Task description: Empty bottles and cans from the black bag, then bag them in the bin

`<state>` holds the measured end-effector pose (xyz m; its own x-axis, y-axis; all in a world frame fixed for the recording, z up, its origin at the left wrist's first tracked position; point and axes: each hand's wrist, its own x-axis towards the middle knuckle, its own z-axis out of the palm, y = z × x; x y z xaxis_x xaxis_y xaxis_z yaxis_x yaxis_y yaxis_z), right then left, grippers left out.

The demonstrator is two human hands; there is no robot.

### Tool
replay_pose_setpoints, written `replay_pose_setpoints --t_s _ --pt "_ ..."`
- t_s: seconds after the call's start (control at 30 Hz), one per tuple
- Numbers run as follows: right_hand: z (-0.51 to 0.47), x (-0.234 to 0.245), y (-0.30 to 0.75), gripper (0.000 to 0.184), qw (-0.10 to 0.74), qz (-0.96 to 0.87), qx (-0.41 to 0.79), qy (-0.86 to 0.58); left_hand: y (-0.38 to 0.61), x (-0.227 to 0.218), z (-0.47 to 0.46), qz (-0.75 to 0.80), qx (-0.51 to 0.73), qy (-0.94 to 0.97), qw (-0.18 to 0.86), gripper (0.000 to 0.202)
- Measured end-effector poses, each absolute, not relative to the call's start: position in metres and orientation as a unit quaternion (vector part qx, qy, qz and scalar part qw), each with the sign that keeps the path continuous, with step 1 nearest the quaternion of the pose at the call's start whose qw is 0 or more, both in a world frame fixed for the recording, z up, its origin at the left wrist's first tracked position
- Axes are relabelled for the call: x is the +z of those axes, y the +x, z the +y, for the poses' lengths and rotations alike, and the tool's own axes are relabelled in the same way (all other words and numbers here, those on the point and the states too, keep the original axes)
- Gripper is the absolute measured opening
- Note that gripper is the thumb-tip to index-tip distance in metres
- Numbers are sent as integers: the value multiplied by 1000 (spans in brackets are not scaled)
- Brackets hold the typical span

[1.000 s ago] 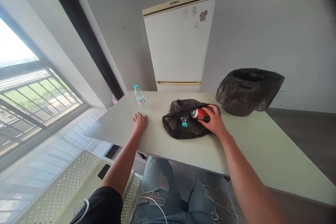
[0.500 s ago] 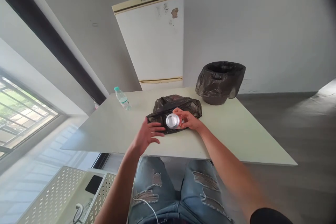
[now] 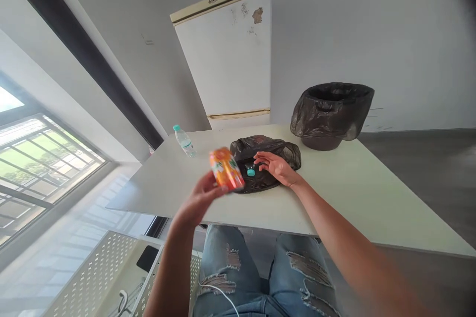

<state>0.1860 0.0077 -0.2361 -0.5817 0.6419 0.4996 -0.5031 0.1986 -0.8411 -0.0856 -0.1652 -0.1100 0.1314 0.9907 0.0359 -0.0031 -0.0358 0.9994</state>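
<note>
My left hand [image 3: 199, 198] is raised over the table's near edge, fingers closed round an orange drink can [image 3: 225, 169] that is blurred by motion. To its right my right hand [image 3: 275, 166] lies open on a crumpled black plastic bag [image 3: 266, 161] on the white table [image 3: 334, 193], fingers spread near the bag's mouth. A bottle with a teal cap [image 3: 251, 172] shows in the bag's opening, just left of my right fingers.
A small water bottle [image 3: 184, 140] with a teal cap stands at the table's far left. A bin lined with a black bag [image 3: 330, 115] sits at the far right. A worn white fridge [image 3: 228, 54] stands behind. A perforated white rack [image 3: 107, 272] is below left.
My right hand pulled the can out of the bag and my left hand took it. The left hand now holds it up left of the bag; the right hand is back at the bag's mouth.
</note>
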Motion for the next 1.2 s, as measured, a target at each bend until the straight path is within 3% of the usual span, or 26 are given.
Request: replay_pose_setpoints --t_s 0.13,0.2,0.3,0.5,0.7,0.8,0.9,0.97,1.03,1.13,1.2 --pt "14 -242 187 76 471 -636 598 -127 -134 -128 -84 599 590 493 223 65" --pt "14 -243 188 68 444 -658 594 -132 -153 -147 -40 680 557 448 163 56" --pt "13 -244 190 62 393 -687 598 -125 -169 -178 8 706 531 442 158 58" --pt "14 -243 191 51 370 -696 601 -134 -176 -232 42 729 474 469 156 57" --pt "14 -242 183 36 369 -725 552 -183 -183 -244 60 755 433 475 133 49" --pt "16 -246 178 32 426 -726 467 -272 -182 -237 60 755 428 478 135 52" --pt "19 -248 175 21 469 -750 320 -339 -175 -228 43 759 448 462 102 70" --pt "18 -247 174 11 460 -790 237 -329 -163 -223 22 757 474 445 62 63" --pt "14 -246 172 18 440 -825 196 -296 -146 -221 -1 723 505 470 43 46" --pt "9 -244 169 41 391 -870 175 -243 -114 -224 -29 568 528 624 88 41" --pt "6 -243 167 46 353 -895 159 -222 -96 -231 -37 466 501 720 119 38"
